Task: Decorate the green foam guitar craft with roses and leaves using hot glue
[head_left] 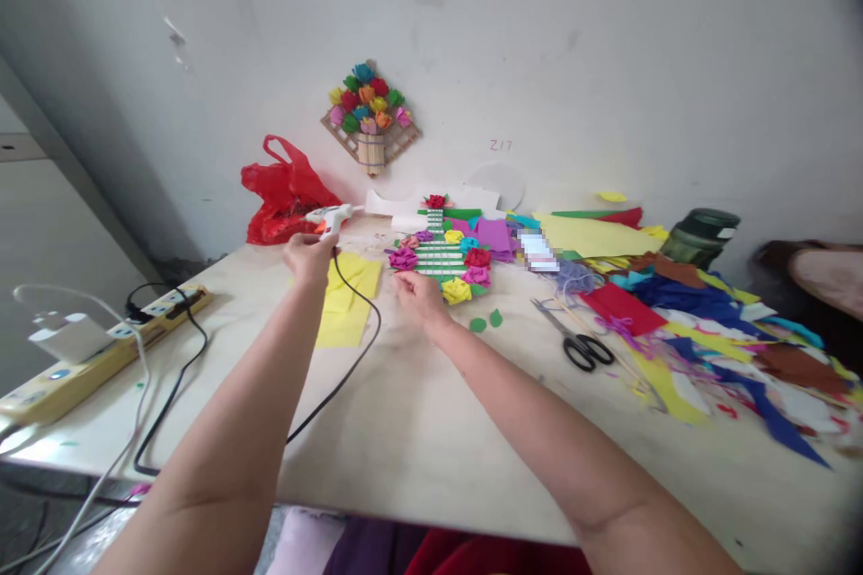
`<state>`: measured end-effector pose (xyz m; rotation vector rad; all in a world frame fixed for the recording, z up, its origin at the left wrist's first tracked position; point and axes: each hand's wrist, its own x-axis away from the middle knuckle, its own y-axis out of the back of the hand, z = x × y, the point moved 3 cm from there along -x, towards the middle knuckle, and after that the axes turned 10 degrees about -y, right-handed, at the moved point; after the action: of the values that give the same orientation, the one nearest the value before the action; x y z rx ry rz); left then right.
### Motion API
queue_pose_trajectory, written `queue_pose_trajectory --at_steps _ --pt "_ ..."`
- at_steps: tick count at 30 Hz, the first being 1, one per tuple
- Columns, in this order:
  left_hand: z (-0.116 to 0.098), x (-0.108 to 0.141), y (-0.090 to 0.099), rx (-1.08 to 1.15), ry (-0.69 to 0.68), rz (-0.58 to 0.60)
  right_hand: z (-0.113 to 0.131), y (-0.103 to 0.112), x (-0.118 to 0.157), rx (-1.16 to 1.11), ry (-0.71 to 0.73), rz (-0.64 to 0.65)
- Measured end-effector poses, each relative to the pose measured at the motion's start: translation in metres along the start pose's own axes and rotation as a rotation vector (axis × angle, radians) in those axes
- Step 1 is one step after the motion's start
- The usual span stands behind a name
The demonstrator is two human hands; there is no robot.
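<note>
My left hand (309, 257) is wrapped round the handle of a white glue gun (335, 216), its black cord trailing down across the table. Beside a flower craft (440, 257) with green-and-white strips and crepe-paper flowers in several colours, my right hand (422, 300) is closed, fingertips pinched at the lower left edge. What those fingers hold, if anything, is too small to tell. Yellow crepe paper (349, 296) lies between my two hands. Two green paper leaves (478, 324) rest just right of my right hand.
Black-handled scissors (585, 350), a phone (538, 251) and paper scraps (701, 305) spread to the right, near a dark green jar (701, 235). A red plastic bag (283, 189) sits at the back left. A power strip (101, 358) with cables lines the left edge.
</note>
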<state>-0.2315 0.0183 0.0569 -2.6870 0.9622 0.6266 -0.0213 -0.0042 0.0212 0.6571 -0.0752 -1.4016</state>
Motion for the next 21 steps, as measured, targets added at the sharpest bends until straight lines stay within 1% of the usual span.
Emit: queue_pose_trajectory --at_steps 1,2,4,6,8,11,15,18,21 --pt "-0.01 0.012 -0.012 0.057 0.018 -0.013 -0.001 0.005 -0.002 -0.134 -0.059 0.01" --pt "-0.019 0.025 -0.025 0.115 0.03 0.019 -0.001 0.01 -0.003 -0.267 -0.126 0.022" --pt "-0.036 0.05 -0.049 0.179 -0.007 0.098 -0.002 0.02 -0.004 -0.543 -0.271 0.088" --pt "-0.047 0.074 -0.067 0.176 -0.024 0.142 -0.001 0.031 -0.004 -0.772 -0.336 0.144" --pt "-0.056 0.097 -0.081 0.103 -0.123 0.196 0.0 0.043 -0.003 -0.928 -0.353 0.185" --pt "-0.064 0.128 -0.094 0.01 -0.246 0.228 -0.002 0.059 0.001 -1.015 -0.349 0.191" --pt "-0.074 0.162 -0.103 -0.025 -0.353 0.326 -0.015 0.074 0.007 -1.025 -0.394 0.063" --pt "-0.079 0.178 -0.104 -0.093 -0.4 0.374 -0.026 0.081 0.011 -1.04 -0.415 -0.036" --pt "-0.083 0.187 -0.102 -0.133 -0.455 0.466 -0.032 0.09 0.013 -1.046 -0.35 -0.134"
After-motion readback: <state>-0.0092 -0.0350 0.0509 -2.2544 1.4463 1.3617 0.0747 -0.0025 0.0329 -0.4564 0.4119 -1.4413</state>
